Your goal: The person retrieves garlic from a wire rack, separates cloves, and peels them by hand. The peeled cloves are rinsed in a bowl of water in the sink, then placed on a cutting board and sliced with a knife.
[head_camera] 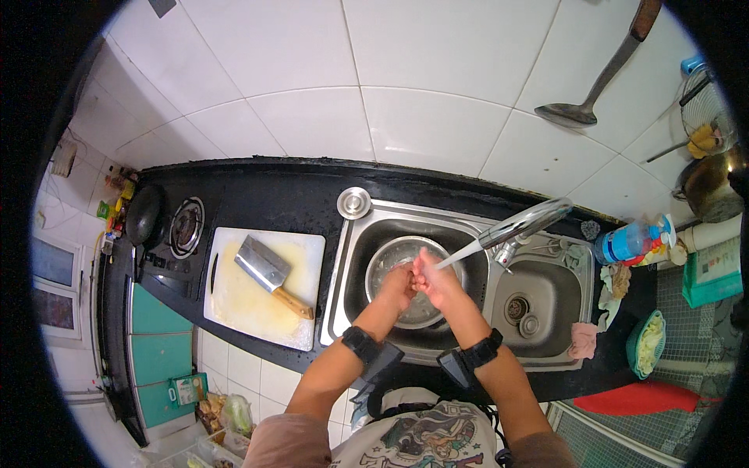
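My left hand (399, 285) and my right hand (432, 278) meet above a round metal bowl (377, 301) in the left basin of the steel sink (360, 243). Their fingers touch, and I cannot make out whether anything is between them. Water from the chrome faucet (521, 222) pours onto my right hand. Some water lies in the bowl, partly covered by my hands. Left of the sink, a cleaver (263, 264) with a wooden handle rests on a wet white cutting board (234, 322).
The right basin (544, 292) holds a drain strainer. A pink cloth (583, 340) hangs over its edge. Farther right are a blue-labelled bottle (623, 243) and a green basket (638, 336) of chopped vegetables. A wok (143, 216) and gas burner (187, 227) stand left.
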The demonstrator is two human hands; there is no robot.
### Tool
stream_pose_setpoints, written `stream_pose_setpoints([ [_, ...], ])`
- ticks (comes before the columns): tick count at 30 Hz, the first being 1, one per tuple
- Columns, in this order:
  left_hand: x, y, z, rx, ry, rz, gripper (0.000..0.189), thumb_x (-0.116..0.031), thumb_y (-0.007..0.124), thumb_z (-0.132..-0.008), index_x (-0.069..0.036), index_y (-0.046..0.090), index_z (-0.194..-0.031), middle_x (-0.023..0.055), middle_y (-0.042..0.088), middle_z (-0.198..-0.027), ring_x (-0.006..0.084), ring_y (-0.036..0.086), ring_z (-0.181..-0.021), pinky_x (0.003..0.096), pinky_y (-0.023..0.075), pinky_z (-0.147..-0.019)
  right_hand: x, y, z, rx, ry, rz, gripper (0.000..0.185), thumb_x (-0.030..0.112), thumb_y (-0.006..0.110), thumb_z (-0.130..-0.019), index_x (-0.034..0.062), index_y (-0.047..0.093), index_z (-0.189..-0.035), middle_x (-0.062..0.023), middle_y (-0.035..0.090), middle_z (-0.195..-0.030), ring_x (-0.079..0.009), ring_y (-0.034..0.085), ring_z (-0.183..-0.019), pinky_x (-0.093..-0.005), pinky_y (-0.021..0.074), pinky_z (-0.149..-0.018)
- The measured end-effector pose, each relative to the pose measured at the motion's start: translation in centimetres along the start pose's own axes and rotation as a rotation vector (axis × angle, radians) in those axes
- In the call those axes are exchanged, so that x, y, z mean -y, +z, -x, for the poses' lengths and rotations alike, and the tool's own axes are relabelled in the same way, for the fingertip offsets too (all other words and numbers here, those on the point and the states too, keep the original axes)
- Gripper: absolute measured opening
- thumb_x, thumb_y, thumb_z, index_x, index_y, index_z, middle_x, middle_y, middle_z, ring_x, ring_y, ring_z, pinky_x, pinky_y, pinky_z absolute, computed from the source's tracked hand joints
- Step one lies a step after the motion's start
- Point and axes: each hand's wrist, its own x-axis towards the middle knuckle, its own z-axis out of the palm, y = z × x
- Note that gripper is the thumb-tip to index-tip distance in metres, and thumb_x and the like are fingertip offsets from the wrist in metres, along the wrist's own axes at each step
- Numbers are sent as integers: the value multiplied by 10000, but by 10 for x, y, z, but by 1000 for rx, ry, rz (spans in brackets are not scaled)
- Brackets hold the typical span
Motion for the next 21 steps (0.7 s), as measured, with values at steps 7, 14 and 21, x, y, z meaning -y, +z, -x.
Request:
stream_pose_setpoints([
  [7,2,23,0,90,-122,-56,253,-316,497,-864,-76,510,-784,14,486,-625,90,387,-435,185,289,-357,9,-20,6,-151,-156,88,258,347,500,-850,105,502,-761,-11,457,-590,-114,403,-457,-239,366,-441],
  [14,6,40,9,96,-106,-198,132,-190,522,-848,-129,555,-959,-22,470,-645,59,387,-494,160,283,-379,21,-123,12,-503,-201,-174,114,198,573,-752,98,518,-749,-14,524,-633,-127,486,-560,-259,403,-497],
  [21,0,23,11,132,-89,-240,151,-210,559,-829,-162,567,-971,-32,512,-679,63,446,-541,183,329,-399,35,-139,2,-400,-185,-276,137,214,555,-758,111,496,-689,-25,542,-631,-128,503,-521,-264,406,-468],
])
